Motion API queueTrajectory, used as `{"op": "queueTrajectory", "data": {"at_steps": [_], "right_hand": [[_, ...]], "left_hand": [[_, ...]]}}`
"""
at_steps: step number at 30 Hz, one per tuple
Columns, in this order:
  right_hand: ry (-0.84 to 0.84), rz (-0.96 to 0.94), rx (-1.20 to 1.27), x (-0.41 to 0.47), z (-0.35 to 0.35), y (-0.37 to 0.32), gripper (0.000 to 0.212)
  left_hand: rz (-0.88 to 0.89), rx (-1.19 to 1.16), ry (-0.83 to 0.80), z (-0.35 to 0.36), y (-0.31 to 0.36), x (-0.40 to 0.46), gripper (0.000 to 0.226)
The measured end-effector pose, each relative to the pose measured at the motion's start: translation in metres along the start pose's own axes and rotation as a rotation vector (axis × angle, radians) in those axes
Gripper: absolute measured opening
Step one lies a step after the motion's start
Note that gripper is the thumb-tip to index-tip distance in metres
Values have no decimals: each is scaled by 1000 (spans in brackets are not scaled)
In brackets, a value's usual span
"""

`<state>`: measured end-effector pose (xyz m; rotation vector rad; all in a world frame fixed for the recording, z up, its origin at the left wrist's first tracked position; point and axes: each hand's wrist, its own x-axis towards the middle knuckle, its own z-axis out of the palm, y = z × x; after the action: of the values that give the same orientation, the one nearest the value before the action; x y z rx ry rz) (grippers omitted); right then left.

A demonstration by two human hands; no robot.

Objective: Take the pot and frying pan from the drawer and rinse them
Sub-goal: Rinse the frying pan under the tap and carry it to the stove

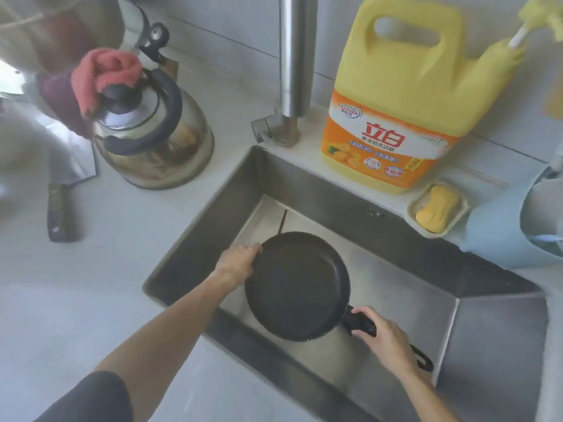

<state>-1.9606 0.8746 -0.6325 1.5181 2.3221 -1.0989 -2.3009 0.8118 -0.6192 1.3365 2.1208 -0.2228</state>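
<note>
A black frying pan (297, 286) is held level inside the steel sink (213, 208), just above its floor. My left hand (237, 263) grips the pan's far-left rim. My right hand (385, 342) is closed around the pan's black handle at the lower right, and the handle's end sticks out past my fingers. The tall steel tap (297, 56) rises behind the sink, and no water is seen running. No pot is in view.
A steel kettle (152, 138) with a red cloth on it stands on the counter at the left, beside a cleaver (61, 202). A yellow detergent jug (405, 95), a soap dish with yellow soap (437, 208) and a light blue container (502, 233) line the sink's back right edge.
</note>
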Motion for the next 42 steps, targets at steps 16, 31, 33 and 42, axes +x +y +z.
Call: {"op": "queueTrajectory", "data": {"at_steps": [16, 31, 33, 42], "right_hand": [[-22, 105, 54, 7, 3, 15, 36], [-77, 118, 39, 12, 3, 16, 47], [-80, 121, 50, 13, 3, 17, 45], [-80, 68, 177, 6, -2, 10, 41]], "left_hand": [[-19, -787, 902, -173, 36, 39, 29], [-129, -541, 34, -22, -2, 22, 49], [-90, -265, -247, 1, -5, 26, 73], [144, -213, -8, -1, -9, 24, 74]]}}
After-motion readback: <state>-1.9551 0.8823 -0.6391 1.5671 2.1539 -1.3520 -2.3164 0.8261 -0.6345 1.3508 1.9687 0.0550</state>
